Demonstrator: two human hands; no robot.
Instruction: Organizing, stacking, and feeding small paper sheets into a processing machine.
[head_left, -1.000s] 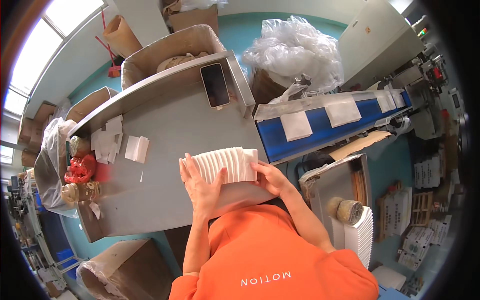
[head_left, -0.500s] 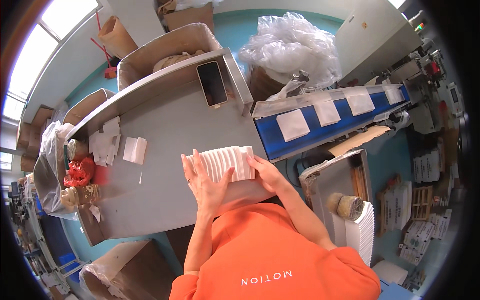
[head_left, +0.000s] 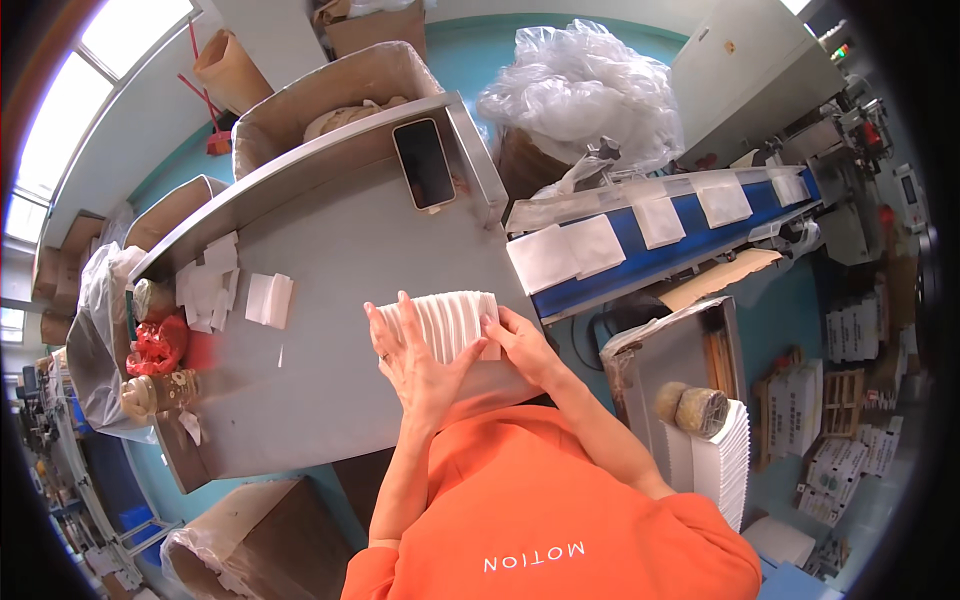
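A row of white folded paper napkins [head_left: 450,318] stands on edge on the grey metal table, close in front of me. My left hand [head_left: 418,368] grips it, with the fingers spread over the left end and the thumb along the near side. At the right end, my right hand [head_left: 527,350] presses its thumb and fingers against the last napkins. To the right, a blue conveyor belt [head_left: 626,228] carries several flat white napkins; a napkin [head_left: 541,259] at its near end is overlapped by another napkin [head_left: 598,245].
A phone [head_left: 424,165] lies at the table's far edge. Loose white paper pieces [head_left: 211,283], a small paper stack [head_left: 269,300], a red plastic bag [head_left: 159,346] and tape rolls [head_left: 160,392] sit on the left. Right of me, a tray [head_left: 645,370] stands beside stacked white napkins [head_left: 722,465].
Napkins on the belt have shifted toward the table, and two now overlap at its near end. My right hand has edged left, and my left thumb has slid right along the row.
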